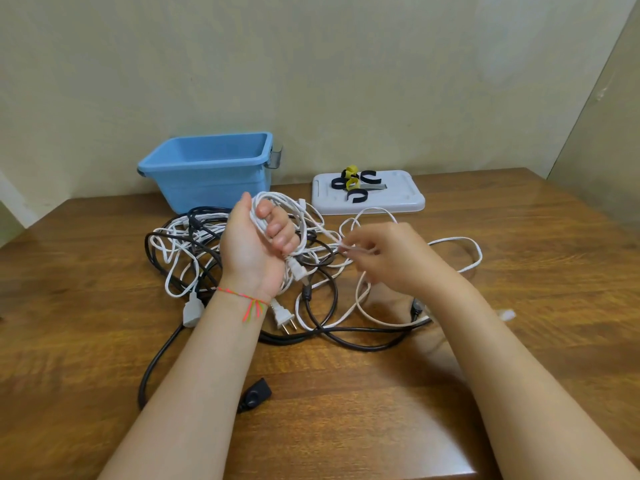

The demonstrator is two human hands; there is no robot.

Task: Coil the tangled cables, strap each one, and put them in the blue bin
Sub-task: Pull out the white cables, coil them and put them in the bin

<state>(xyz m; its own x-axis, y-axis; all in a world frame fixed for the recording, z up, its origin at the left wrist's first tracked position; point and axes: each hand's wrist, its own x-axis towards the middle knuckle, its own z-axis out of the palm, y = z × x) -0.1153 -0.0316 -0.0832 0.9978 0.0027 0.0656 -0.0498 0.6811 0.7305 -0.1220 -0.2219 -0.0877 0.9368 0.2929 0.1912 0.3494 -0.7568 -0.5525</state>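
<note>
1. Left hand (pixel 254 240) raised palm-up over the tangle (pixel 194 251), fingers curled round a bundle of white loops: the coil (pixel 294 216) begun. Plug end (pixel 298 270) hanging just below the fist.
2. Behind and slightly left of that hand, against the wall: the bin (pixel 207 181), nothing seen inside.
3. Below and left of the fist, flat on the table (pixel 519 271): black and white cords crossed over one another, a white plug (pixel 283 317) and a grey connector (pixel 191 311) lying near the wrist.
4. Right of the coil, a short taut run of white cable (pixel 329 235) slanting down from the fist to the right hand (pixel 384 258).
5. Right hand pinching that run between fingertips, somewhat blurred, exact finger hold hard to read.
6. Beyond it, to the right and front, the free length (pixel 464 244) sprawled in wide loops, long axis roughly left-right, passing under the right forearm and over a black cord (pixel 363 336).
7. Far right rear: straps (pixel 353 185) on a white lid (pixel 398 202), nearer the right hand.
8. Judged next: draw slack leftward from the right side, lay another turn into the left fist; snagging on the black cord likely.
</note>
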